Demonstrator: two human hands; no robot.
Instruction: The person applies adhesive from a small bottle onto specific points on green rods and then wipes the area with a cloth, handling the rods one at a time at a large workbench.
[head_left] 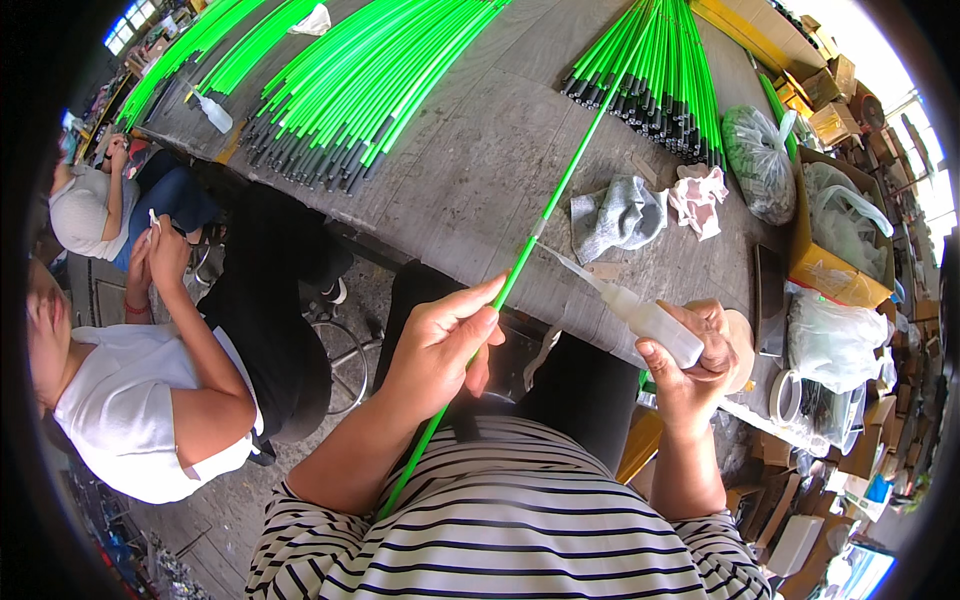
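My left hand (447, 345) is closed round a long green rod (570, 170), which runs from beside my waist up across the table toward the far bundle. A short paler band shows on the rod just beyond my fingers. In my right hand (697, 360) lies a small white squeeze bottle (650, 322) with a long thin nozzle. Its tip points left and meets or nearly meets the rod near that pale band; I cannot tell whether they touch. Right of the rod lie a grey cloth (618, 215) and a crumpled pinkish-white cloth (698, 200).
Green rods with black ends form a bundle (650, 95) at the far right and a spread (350, 90) at the far left. Another squeeze bottle (213, 113) lies at left. On the right are a filled plastic bag (760, 165), a carton (840, 275) and a tape roll (786, 396). Two people sit left.
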